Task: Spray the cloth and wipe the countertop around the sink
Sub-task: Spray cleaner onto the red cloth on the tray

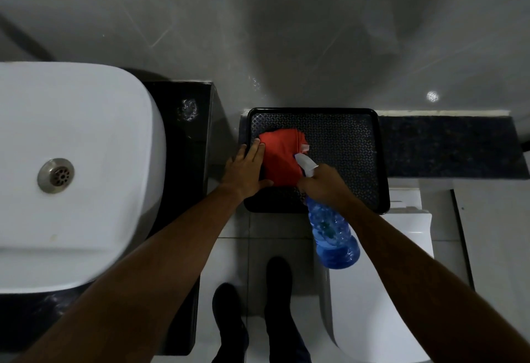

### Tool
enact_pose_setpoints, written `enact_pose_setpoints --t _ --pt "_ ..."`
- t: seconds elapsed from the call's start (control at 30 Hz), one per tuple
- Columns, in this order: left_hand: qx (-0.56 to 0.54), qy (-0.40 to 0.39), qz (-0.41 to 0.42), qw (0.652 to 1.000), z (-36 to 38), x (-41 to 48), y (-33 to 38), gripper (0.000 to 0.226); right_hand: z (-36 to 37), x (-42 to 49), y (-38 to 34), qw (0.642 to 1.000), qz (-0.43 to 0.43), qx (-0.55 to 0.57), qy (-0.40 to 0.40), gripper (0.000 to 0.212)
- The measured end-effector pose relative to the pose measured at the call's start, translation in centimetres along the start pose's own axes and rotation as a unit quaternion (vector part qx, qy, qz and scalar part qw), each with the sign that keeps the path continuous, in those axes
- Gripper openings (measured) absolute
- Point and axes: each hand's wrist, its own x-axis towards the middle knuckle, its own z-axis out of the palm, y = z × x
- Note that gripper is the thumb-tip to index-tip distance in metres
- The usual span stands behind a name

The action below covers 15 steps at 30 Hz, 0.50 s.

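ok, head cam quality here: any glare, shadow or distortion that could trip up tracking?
Head view: dim overall, with a broad soft shadow on the grey wall; a small glare spot on the wall at right and a glint on the black countertop; wide-angle bowing stretches the white sink and both forearms at the edges; the orange cloth and blue spray bottle stay readable.

Black tray [372, 162] bearing red cloth [282, 159].

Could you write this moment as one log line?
left hand: flat on red cloth | right hand: aiming spray bottle | tray | countertop: unwiped
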Motion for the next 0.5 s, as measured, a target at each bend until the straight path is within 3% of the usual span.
enact_pose_setpoints --t 0.03,0.1,0.2,0.27,0.4,0.5 --pt "0.003 -0.002 0.001 1.0 0.0 0.0 0.0 0.109 -0.1 0.0 -0.3 1.0 0.001 -0.003 -0.005 0.06" --pt "0.004 -0.004 0.002 1.0 0.0 -0.1 0.0 0.107 -0.3 0.1 -0.7 1.0 0.025 0.0 0.003 0.021" --pt "0.002 -0.006 0.002 1.0 0.0 -0.2 -0.1 0.107 -0.7 0.3 -0.6 0.999 0.043 -0.005 0.031 0.008" --pt "0.002 -0.008 0.001 1.0 0.0 -0.3 -0.1 0.107 -0.8 0.1 -0.2 0.999 0.044 -0.014 0.027 0.009" --pt "0.002 -0.011 0.003 1.0 -0.2 -0.4 0.0 0.108 -0.1 -0.9 1.1 0.998 0.059 -0.038 0.0 0.047" --pt "0.009 -0.008 0.008 1.0 -0.3 -0.7 0.0 0.108 0.8 -1.8 1.9 0.996 0.059 -0.063 -0.002 0.049"
